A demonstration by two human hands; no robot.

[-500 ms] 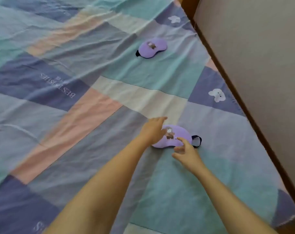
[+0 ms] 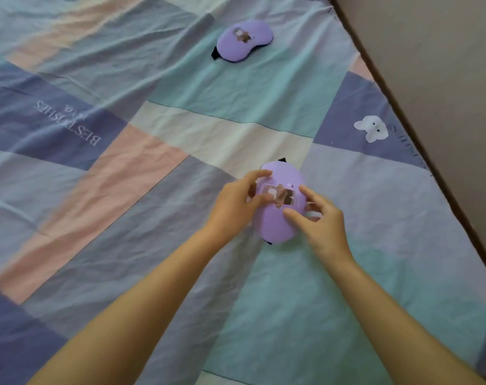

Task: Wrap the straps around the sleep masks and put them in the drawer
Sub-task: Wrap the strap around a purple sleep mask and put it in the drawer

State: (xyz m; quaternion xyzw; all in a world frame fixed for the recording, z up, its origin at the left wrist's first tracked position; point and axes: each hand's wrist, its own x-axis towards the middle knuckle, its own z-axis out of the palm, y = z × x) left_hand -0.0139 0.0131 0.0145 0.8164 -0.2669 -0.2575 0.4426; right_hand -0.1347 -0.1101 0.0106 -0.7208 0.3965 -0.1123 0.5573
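A purple sleep mask (image 2: 276,220) with a brown print is held between both hands just above the patchwork bedsheet (image 2: 153,168), turned lengthwise away from me. My left hand (image 2: 233,204) grips its left edge, fingers over the top and thumb on the print. My right hand (image 2: 319,220) holds the right edge with thumb and fingers curled on it. Black strap ends peek out at the far and near tips. A second purple sleep mask (image 2: 244,41) lies flat farther up the bed, its black strap showing at its left end.
The bed's right edge runs diagonally along a beige wall (image 2: 444,65). A white bear print (image 2: 372,129) marks a blue patch near that edge. No drawer is in view.
The near mask has been lifted off the sheet and turned from lying sideways to pointing away from me. Both hands now hold it, and the view has moved closer.
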